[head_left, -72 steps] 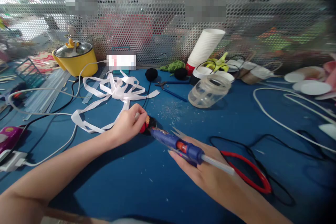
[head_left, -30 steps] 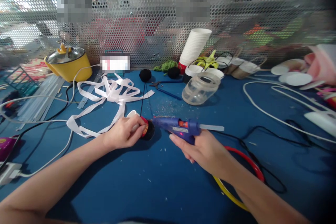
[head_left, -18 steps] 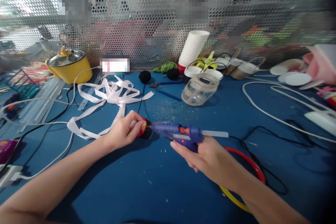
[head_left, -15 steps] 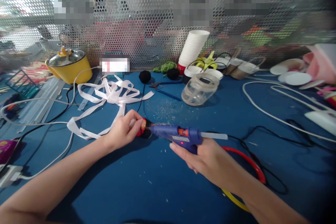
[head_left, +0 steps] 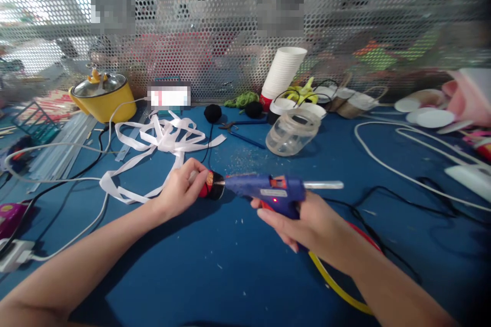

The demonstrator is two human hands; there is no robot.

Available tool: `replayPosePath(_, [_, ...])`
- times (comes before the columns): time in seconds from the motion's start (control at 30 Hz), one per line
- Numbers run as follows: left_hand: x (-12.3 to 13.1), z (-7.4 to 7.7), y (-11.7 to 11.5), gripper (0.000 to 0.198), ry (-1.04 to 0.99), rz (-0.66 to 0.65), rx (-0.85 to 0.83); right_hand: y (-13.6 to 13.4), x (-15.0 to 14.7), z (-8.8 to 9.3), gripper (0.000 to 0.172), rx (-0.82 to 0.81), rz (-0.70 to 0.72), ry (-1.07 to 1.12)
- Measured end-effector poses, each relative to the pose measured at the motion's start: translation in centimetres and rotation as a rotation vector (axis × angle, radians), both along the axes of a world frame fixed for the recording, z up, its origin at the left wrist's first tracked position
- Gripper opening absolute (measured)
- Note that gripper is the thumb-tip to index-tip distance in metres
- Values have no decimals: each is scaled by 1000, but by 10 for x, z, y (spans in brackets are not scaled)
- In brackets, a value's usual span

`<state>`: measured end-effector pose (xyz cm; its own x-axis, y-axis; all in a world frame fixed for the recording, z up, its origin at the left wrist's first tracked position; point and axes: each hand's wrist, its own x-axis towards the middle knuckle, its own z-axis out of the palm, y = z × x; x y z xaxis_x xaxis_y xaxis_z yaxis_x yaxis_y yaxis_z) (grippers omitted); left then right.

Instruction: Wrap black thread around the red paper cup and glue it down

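Observation:
My left hand (head_left: 183, 187) is closed on a small red paper cup (head_left: 209, 180) lying on its side, its open end wound with black yarn. A strand runs from there back to a black yarn ball (head_left: 212, 113). My right hand (head_left: 310, 222) grips a blue hot glue gun (head_left: 249, 187) by its handle. The gun's red light is lit, and a clear glue stick (head_left: 324, 184) pokes out of the back. Its metal nozzle points left and is at the edge of the cup's black band; whether it touches cannot be made out.
White ribbon (head_left: 164, 139) lies loosely behind my left hand. Pliers (head_left: 245, 135), a clear plastic jar (head_left: 292, 133) and stacked paper cups (head_left: 284, 71) stand farther back. A yellow pot (head_left: 109, 102) and glue sticks (head_left: 61, 148) are left. Cables cross both sides; a perforated metal screen (head_left: 222, 25) closes the back.
The glue gun in my right hand has shifted slightly to the right, its nozzle drawn back across the cup's black band. My left hand keeps its hold on the cup.

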<state>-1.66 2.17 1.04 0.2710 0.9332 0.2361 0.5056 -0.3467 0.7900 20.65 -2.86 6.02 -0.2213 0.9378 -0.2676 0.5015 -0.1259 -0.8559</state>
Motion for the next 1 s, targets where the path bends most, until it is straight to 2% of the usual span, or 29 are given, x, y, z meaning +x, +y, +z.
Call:
replayPosePath(0.07, [-1,-2,0,16,-18,12,-17,4,7,4,25,22,-94,87])
replayPosePath(0.17, [-1,-6,0,17,-35,13,-23,10,19,10,23,147,-233,140])
replayPosePath(0.3, [-1,-9,-1,16,-26,-4,11,24,33,27,20,214,-382,206])
replayPosePath(0.4, [-1,-9,-1,15,-23,-23,27,44,40,42,18,263,-515,267])
replayPosePath(0.5, [0,-7,-1,16,0,-24,49,72,50,48,22,208,-605,262])
replayPosePath(0.63, [1,-9,-1,19,36,-14,48,100,64,40,23,77,-637,211])
replayPosePath(0.7, [0,-10,-1,20,36,-17,47,104,67,37,23,31,-628,188])
replayPosePath(0.8, [0,-11,-1,19,30,-31,44,102,69,38,34,14,-630,118])
replayPosePath(0.87, [0,-11,-1,19,26,-35,41,98,70,42,40,36,-648,25])
replayPosePath(0.93, [0,-11,-1,18,20,-36,44,92,72,48,38,97,-706,-100])
replayPosePath(1.0, [0,-10,-1,17,11,-39,51,83,74,53,34,237,-782,-313])
